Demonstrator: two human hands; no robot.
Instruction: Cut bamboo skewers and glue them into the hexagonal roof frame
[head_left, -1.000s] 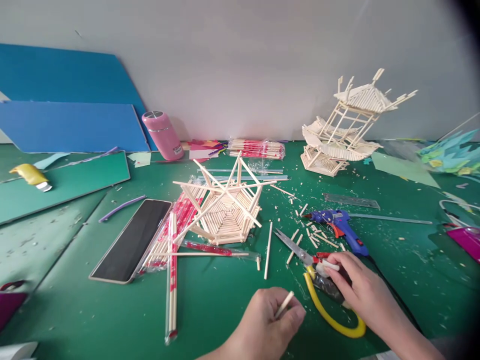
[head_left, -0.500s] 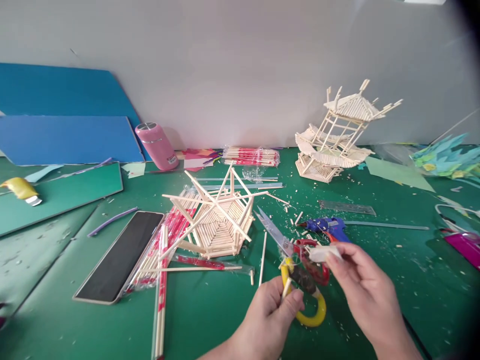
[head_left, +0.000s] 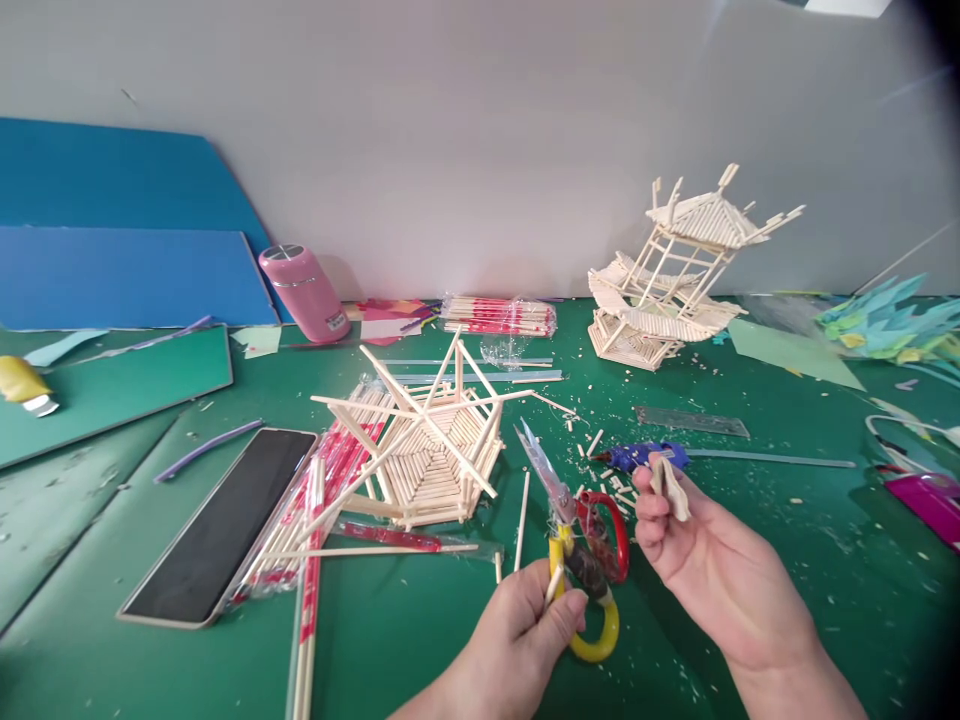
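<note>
1. The green table point(head_left: 247, 665) carries the work, its far edge against the wall point(head_left: 420, 150); the near edge cannot be made out. Working over its near half, as here, leaves the taller pieces along the far edge undisturbed.
2. The stick frame point(head_left: 439, 470) sits towards the middle of the surface, star-shaped bars on top. Elbows and blades should pass well to its near side, since such thin bars look easily knocked loose.
3. The scissors point(head_left: 556, 492) are between frame and right hand, blades slightly parted towards the far edge. Mind the tips whenever either hand shifts.
4. The right hand point(head_left: 724, 585), over the right half, is pinched together, palm turned up. It overlaps the glue gun point(head_left: 637, 457); treat that nozzle as possibly hot and give it room.
5. The left hand point(head_left: 517, 635), towards the near edge, is curled with thumb pressed to fingers, against the yellow handle; whether it bears the scissors' weight I cannot tell.
6. The crumpled whitish scrap point(head_left: 670, 488) is clamped in the right fingertips; a light pinch should suit it.
7. The short stick point(head_left: 553, 586) is clamped in the left hand, one end exposed. Gripping low leaves that end reachable.
</note>
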